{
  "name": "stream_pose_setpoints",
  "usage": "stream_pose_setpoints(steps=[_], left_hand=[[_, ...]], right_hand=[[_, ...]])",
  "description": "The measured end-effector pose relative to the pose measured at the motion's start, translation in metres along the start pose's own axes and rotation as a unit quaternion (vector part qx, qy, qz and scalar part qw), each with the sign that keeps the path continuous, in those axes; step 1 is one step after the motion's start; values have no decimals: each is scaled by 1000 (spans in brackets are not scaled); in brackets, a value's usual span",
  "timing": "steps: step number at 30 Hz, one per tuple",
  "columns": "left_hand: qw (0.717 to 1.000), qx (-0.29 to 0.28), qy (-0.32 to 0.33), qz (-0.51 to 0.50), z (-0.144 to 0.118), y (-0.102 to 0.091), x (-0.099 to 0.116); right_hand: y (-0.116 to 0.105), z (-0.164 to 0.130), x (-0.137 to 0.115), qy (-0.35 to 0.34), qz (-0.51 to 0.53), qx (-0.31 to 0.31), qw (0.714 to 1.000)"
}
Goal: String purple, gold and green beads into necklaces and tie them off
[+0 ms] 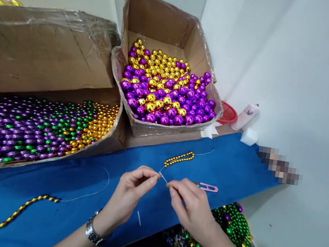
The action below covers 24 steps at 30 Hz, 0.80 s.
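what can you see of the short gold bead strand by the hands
The short strand of small shiny gold beads lies on the blue cloth-covered table, in front of the cardboard box of purple and gold balls. The beads look like metallic plastic, strung close together and folded into a narrow loop. A thin white thread trails from its far end, and another length runs from its near end to where the left hand and right hand pinch it between fingertips. Neither hand touches the beads themselves.

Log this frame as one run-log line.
left hand: pinching thread | right hand: pinching thread | gold bead strand: on blue cloth | pink clip: beside right hand
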<state>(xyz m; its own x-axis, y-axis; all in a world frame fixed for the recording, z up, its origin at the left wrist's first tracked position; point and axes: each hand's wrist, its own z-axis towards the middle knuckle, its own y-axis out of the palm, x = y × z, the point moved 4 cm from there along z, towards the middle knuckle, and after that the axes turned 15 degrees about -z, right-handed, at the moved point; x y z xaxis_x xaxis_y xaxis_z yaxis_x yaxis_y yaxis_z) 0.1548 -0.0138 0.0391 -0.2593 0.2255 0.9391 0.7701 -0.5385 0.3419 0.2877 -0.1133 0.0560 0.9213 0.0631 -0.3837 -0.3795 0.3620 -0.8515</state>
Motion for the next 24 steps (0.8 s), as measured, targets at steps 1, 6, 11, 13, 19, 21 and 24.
stream_pose_setpoints(steps=[1, 6, 11, 13, 19, 21, 24], left_hand=[[1000, -2, 5, 3, 0, 0, 1], [1000, -3, 19, 12, -1, -1, 5], [999, -3, 19, 29, 0, -1, 5], [999, -2, 19, 30, 0, -1, 5], [999, -7, 20, 27, 0, -1, 4], [999, -8, 19, 29, 0, -2, 3], [999, -7, 18, 29, 0, -2, 3]], right_hand=[[2, 0, 1, 2, -1, 3, 1000], [7, -3, 5, 6, -16, 9, 1000], [7, -3, 2, 1, -34, -2, 999], [7, -3, 2, -1, -35, -3, 999], [7, -3, 3, -2, -43, -1, 999], [7, -4, 3, -4, -44, -2, 999], [8, -4, 3, -4, -44, -3, 999]])
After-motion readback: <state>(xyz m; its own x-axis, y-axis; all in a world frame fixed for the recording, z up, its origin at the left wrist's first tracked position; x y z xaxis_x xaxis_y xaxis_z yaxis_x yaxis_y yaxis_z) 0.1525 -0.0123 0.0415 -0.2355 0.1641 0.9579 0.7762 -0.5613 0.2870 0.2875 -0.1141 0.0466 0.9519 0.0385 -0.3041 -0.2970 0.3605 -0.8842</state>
